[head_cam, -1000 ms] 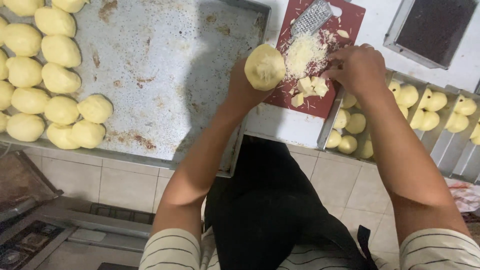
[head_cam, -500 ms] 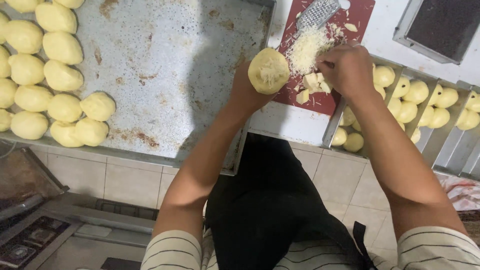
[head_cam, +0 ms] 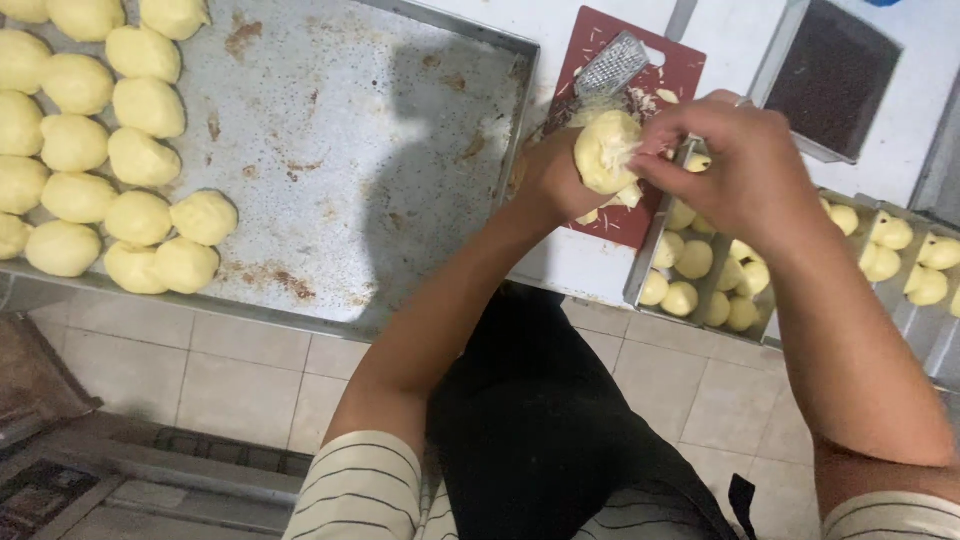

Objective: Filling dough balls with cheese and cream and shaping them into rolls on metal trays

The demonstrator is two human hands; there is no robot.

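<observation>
Hands meet above the edge of a red cutting board (head_cam: pixel 655 215), seen from overhead. The left hand (head_cam: pixel 548 180) cups a pale yellow dough ball (head_cam: pixel 603 150) from below, fingers curled around it. The right hand (head_cam: pixel 740 165) pinches the top of the dough with thumb and fingertips. A small metal grater (head_cam: pixel 612 65) lies on the board. To the left, a large metal baking tray (head_cam: pixel 370 170) carries rows of shaped dough balls (head_cam: pixel 140 160) along its left side. To the right, narrow metal trays (head_cam: pixel 640 280) contain smaller dough pieces (head_cam: pixel 695 260).
</observation>
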